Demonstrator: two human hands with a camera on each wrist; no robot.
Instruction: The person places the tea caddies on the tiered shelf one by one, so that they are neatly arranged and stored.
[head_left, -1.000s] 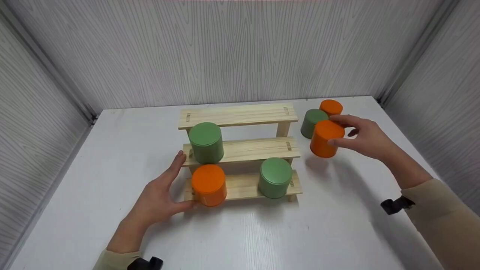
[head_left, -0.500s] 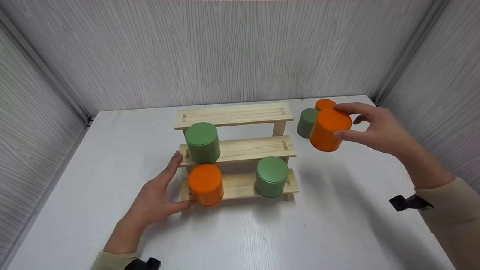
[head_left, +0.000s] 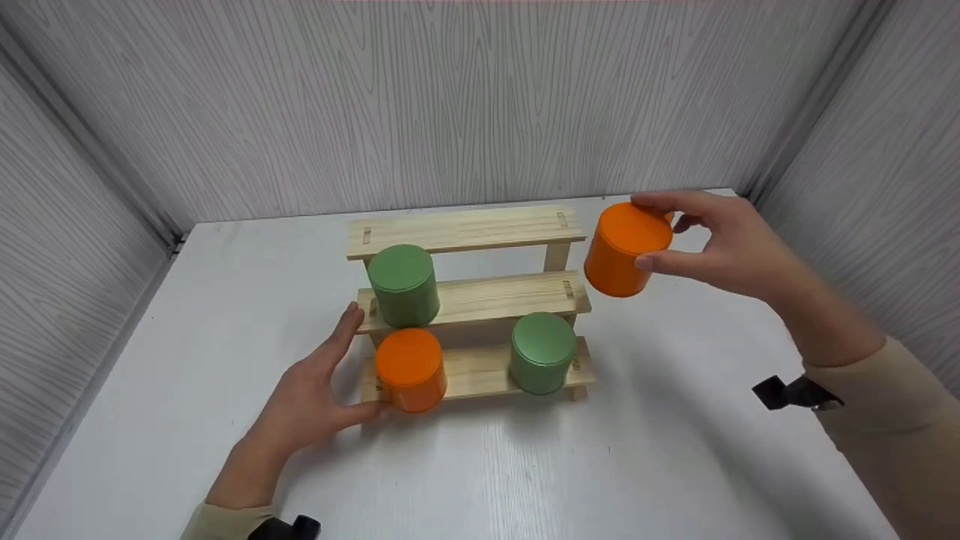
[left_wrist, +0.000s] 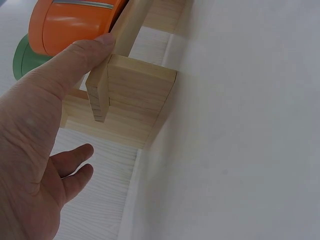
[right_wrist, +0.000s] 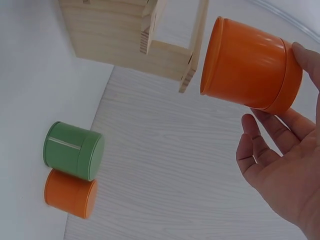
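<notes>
My right hand pinches an orange canister between thumb and fingers, tilted and raised off the table beside the right end of a three-tier wooden rack. In the right wrist view the fingers grip this canister around its lid end. My left hand touches the rack's left end, thumb at the bottom shelf and fingertips at the middle shelf; its fingers are extended. A green canister stands on the middle shelf's left. The bottom shelf bears an orange canister at left and a green canister at right.
Two more canisters, one green and one orange, stand side by side on the table right of the rack; the held canister and hand mostly hide them in the head view. Grey wood-grain panels enclose the white table.
My right hand has lifted the orange canister off the table and carried it up, then left toward the rack. My left hand has stayed at the rack's left end.
</notes>
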